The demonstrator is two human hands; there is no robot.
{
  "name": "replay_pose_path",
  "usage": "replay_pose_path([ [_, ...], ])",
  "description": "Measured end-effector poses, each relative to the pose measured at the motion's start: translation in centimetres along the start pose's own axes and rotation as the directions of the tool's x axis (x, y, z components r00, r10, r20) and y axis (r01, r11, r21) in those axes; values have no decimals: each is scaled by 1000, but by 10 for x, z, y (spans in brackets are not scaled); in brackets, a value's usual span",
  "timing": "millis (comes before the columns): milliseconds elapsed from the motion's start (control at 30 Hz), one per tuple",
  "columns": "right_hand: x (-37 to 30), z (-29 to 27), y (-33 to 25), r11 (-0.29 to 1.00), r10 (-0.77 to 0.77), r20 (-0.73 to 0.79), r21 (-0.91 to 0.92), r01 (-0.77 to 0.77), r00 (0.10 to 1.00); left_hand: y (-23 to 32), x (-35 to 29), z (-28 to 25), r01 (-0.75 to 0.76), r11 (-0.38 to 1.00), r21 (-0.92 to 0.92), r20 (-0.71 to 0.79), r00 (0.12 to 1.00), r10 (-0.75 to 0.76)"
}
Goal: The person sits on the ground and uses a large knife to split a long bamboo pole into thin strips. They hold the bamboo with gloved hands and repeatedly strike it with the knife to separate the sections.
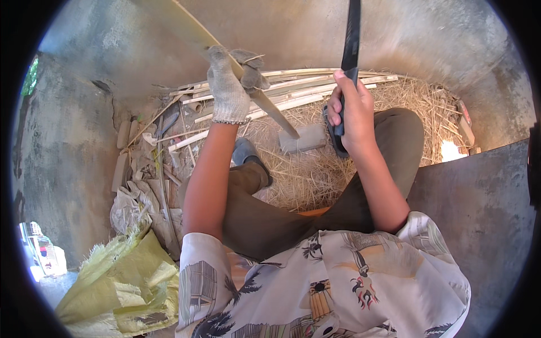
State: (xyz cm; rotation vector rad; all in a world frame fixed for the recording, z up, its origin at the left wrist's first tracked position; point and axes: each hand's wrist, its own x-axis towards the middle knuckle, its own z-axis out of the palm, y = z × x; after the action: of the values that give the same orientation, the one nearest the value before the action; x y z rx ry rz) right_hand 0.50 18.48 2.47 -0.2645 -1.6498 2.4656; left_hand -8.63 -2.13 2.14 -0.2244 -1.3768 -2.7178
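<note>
My left hand [228, 90], in a pale knitted glove, is closed around a long split bamboo piece [275, 114]. The bamboo slants from the upper left down to a grey block [311, 139] on the floor, where its lower end appears to rest. My bare right hand [355, 110] grips the dark handle of a large knife [351, 42]. The black blade points up and away from me, apart from the bamboo. My thumb lies along the handle.
Several pale bamboo strips [298, 93] lie beyond my feet. Straw-like shavings [315, 180] cover the floor between my legs. Crumpled yellow sacking [127, 281] lies at lower left, near bricks [121, 172] and scraps. Concrete walls [428, 39] curve around me.
</note>
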Motion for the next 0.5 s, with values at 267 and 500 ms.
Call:
replay_pose_path([
  [267,-14,-69,331,696,-227,-288,-716,-52,930,-5,-26,9,-93,986,142,-182,976,118],
  [500,-5,-118,355,557,351,-422,-623,-548,836,-2,-16,12,-118,970,211,-248,954,170],
])
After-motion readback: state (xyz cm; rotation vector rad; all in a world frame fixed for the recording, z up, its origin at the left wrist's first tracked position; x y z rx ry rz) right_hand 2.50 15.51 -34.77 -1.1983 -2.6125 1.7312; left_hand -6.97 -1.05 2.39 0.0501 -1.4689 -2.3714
